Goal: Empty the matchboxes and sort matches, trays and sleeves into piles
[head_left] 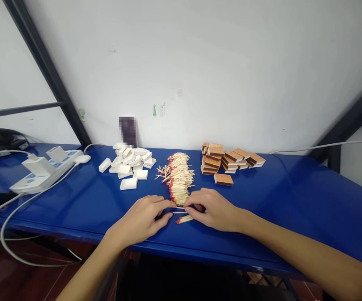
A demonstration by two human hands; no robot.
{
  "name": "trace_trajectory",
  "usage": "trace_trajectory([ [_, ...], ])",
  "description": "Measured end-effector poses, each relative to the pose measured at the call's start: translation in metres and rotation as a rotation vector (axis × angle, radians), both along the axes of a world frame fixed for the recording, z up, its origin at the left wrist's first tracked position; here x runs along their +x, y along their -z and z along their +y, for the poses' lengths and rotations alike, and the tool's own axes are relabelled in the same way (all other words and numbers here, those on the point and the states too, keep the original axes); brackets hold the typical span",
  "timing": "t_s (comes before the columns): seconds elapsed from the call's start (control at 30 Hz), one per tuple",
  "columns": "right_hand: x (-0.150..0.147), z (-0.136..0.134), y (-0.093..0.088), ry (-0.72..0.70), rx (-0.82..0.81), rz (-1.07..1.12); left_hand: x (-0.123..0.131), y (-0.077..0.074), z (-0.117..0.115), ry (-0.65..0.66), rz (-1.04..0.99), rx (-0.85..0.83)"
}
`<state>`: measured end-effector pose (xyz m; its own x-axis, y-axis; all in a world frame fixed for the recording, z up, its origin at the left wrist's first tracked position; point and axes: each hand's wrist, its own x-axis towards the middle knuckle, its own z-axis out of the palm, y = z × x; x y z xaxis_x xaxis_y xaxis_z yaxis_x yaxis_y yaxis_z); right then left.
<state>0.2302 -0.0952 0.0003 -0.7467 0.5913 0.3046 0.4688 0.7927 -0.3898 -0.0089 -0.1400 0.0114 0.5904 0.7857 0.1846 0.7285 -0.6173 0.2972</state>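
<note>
My left hand (145, 217) is low over the table, thumb and index finger curled around the left ends of a couple of loose matchsticks (180, 212). Opposite it, my right hand (210, 209) pinches at their right ends, its thumb and index fingertips close together. A few red-headed matchsticks (183, 218) lie together just under my right thumb. Directly beyond both hands stretches a long heap of matchsticks (181, 179), most of their red heads facing left. My fingers hide some of the match ends.
White matchbox trays (132, 161) are piled at the back left. Brown matchbox sleeves (212, 161) with white edges stand stacked at the back right, one matchbox (223, 179) lying nearer. A power strip (47, 171) with cables occupies the left of the blue table (278, 200).
</note>
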Motion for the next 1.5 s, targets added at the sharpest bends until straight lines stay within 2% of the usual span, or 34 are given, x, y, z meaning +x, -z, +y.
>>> trace_trajectory([
  [0.37,0.002,0.003,0.008,0.022,-0.063,0.045,-0.002,-0.002,-0.001,0.056,0.021,-0.019],
  [0.67,0.002,-0.002,-0.003,-0.013,0.001,0.005,-0.002,0.000,0.001,0.046,0.006,-0.015],
  [0.83,0.003,-0.004,-0.007,-0.023,-0.015,-0.038,-0.001,0.000,0.001,0.061,-0.009,-0.012],
  [1.03,0.005,-0.008,-0.008,-0.067,0.007,-0.056,-0.001,-0.001,-0.001,-0.041,-0.012,0.065],
  [1.17,0.005,-0.009,-0.008,-0.095,0.032,-0.048,0.000,-0.002,-0.001,-0.068,-0.013,0.054],
  [1.5,0.002,0.001,-0.003,0.061,0.097,-0.013,0.000,-0.002,-0.002,-0.079,-0.010,0.032],
])
